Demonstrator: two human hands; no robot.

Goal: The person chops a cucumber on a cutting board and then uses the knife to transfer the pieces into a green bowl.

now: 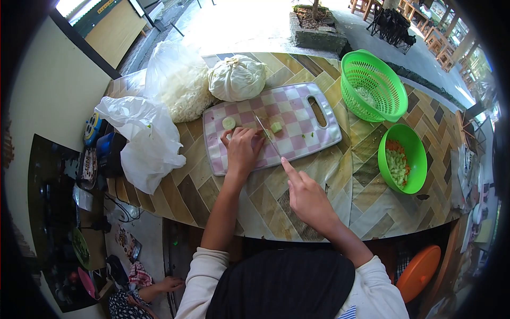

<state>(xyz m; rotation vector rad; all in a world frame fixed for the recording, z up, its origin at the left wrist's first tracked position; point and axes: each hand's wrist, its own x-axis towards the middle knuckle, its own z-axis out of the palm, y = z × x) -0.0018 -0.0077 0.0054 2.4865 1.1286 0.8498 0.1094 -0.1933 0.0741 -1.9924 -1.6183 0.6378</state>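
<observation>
Green bowl (418,158) at right is part-filled with diced vegetables (396,167); at centre, one chunk (276,127) is undiced, knife (269,137) clasped by right hand (308,199), left hand's (243,150) hold undetermined.

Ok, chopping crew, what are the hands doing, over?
Right hand grips knife. Left hand on checkered board, close beside blade: possible hazard. Slice and chunk nearby. Over.

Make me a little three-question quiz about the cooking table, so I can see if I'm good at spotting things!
1. Fill in the blank: the right hand holds a ____.
2. True or false: the basket with holes is orange.
3. Which pattern is on the cutting board?
A) stars
B) checks
C) dots

Key:
1. knife
2. False, it is green.
3. B
</observation>
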